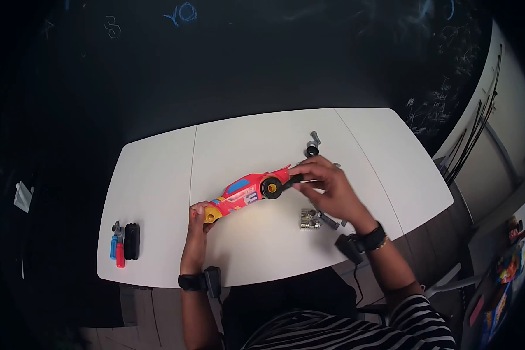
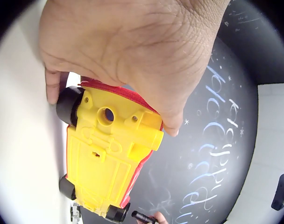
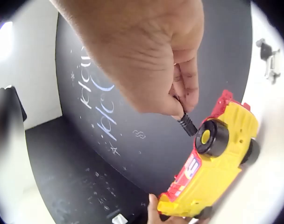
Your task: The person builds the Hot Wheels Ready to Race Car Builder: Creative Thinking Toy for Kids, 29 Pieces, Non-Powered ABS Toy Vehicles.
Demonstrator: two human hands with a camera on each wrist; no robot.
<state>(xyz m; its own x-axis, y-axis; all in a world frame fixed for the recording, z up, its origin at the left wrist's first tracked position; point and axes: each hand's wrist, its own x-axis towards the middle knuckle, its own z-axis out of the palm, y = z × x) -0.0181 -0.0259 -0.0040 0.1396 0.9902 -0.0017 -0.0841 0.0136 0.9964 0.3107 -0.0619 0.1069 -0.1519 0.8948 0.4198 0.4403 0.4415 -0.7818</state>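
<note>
The red and yellow toy car [image 1: 242,196] is over the white surface [image 1: 248,254], with the left hand's [image 1: 196,229] grip closed around one end. The right hand's [image 1: 334,192] grip pinches a black stick [image 3: 188,125], its tip close to a black wheel [image 3: 213,138]. Hold the car still, line the stick up straight with the wheel's yellow middle [image 3: 206,136], and go gently so it doesn't slip.

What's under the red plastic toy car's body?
A yellow plastic base with a round hole and three black wheels; the fourth corner shows no wheel. The left hand covers part of one end, hiding whatever lies there.
</note>
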